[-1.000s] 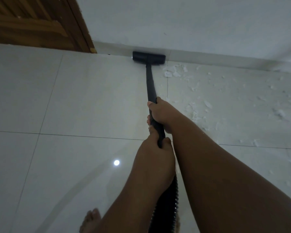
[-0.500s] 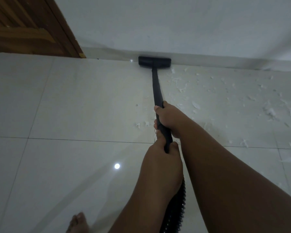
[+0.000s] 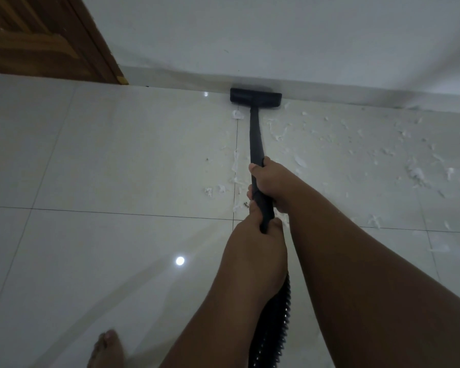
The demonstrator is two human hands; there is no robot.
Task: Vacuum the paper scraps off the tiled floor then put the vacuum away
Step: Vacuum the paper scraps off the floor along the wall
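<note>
A black vacuum wand [image 3: 256, 139] runs away from me to its flat floor head [image 3: 255, 96], which rests against the skirting at the far wall. My right hand [image 3: 272, 181] grips the wand higher up, and my left hand [image 3: 255, 251] grips it just below. The ribbed black hose [image 3: 275, 322] drops down between my forearms. White paper scraps [image 3: 356, 150] lie scattered over the pale tiled floor [image 3: 117, 155], mostly to the right of the wand, with a few [image 3: 234, 179] along the grout line on its left.
A brown wooden door [image 3: 37, 38] stands at the far left, next to the white wall [image 3: 276, 35]. My bare foot [image 3: 106, 349] is at the bottom left. A ceiling light reflects on the tile [image 3: 180, 260].
The floor head has slid to the right along the skirting, and the view has shifted with it. More scraps now show on the left side of the wand. Both hands keep their grip.
</note>
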